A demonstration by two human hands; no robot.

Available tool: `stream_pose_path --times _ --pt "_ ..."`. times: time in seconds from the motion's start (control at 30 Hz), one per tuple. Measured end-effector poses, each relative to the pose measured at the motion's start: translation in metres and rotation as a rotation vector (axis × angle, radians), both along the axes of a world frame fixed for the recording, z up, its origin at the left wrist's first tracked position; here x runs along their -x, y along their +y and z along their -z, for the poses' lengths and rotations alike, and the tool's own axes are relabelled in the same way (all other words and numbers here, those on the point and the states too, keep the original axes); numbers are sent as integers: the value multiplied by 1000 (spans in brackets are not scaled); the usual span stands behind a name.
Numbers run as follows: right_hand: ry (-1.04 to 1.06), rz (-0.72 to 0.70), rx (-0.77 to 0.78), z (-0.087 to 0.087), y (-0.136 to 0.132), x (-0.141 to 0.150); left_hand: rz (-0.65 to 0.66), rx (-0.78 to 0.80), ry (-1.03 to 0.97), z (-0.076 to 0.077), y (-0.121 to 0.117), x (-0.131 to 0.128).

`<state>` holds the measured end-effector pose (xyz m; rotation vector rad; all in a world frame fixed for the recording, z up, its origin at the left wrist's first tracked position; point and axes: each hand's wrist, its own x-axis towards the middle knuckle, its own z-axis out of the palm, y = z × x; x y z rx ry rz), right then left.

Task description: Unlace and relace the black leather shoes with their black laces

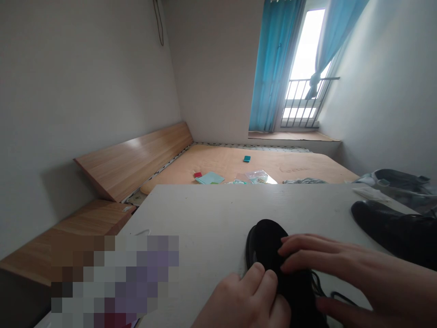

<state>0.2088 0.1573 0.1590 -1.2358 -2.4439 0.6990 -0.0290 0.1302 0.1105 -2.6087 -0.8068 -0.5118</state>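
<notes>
Black fabric shoe [269, 246] pinned down on a white wood-grain tabletop [205, 218].

Left hand [242, 298] bunched in a narrow grip against the near side, right hand [327, 264] spread wide over the upper, the shoe steadied between them; thin black laces [319, 284] trailing loose and unheld; a second black shoe [385, 228] set apart to the right, out of the way; a tan padded mattress [239, 161] well beyond the table.

person | left hand [244, 300]: bare | right hand [362, 273]: bare, slim fingers [307, 243], short nails
</notes>
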Motion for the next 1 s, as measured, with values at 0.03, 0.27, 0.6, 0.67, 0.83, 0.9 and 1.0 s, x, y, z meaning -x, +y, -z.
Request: stream_pose_path --times 0.03,0.27,0.6,0.67,0.83,0.9,1.0 --pt "-50 6 -31 -2 4 -4 1 6 1 0 0 0" --pt "-203 214 -34 1 28 -29 11 59 75 3 1 3" --pt "-289 199 290 77 -11 -80 15 43 49 11 2 3" --pt "-248 206 258 88 -14 -77 12 44 53 11 2 3" --pt "-154 260 143 101 -8 -57 12 62 65 11 1 3" --pt "-134 251 122 101 -7 -50 16 65 61 11 1 3" --pt "-116 200 110 100 -9 -44 22 79 62 9 1 4"
